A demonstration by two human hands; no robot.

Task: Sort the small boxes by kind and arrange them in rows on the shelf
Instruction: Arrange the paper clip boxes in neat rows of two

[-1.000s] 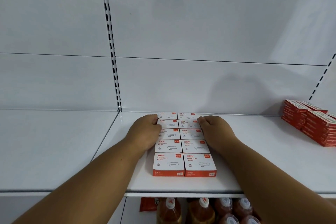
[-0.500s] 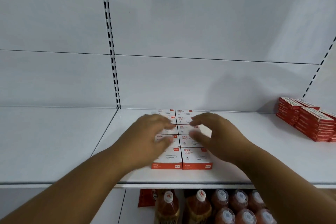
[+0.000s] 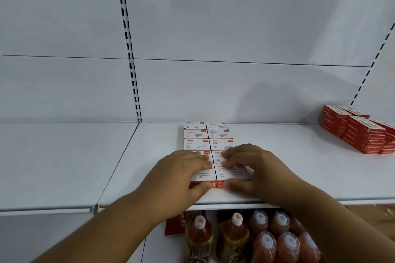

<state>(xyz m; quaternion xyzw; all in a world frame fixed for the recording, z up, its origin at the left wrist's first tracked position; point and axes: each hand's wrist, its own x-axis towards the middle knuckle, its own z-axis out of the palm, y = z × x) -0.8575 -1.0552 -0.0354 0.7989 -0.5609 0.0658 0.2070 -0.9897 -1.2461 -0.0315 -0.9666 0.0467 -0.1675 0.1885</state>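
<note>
Clip boxes [image 3: 208,144]: two columns, shelf [image 3: 288,166] front edge to back. Left hand [image 3: 183,172], right hand [image 3: 254,168] each pinch front box, thumb at front face. Likely light, stiff card; grip by sides. Red boxes [image 3: 361,132]: right end

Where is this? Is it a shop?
Probably a shop: white metal shelf with slotted rails, paper clip boxes in neat rows, and drink bottles stocked below.
</note>
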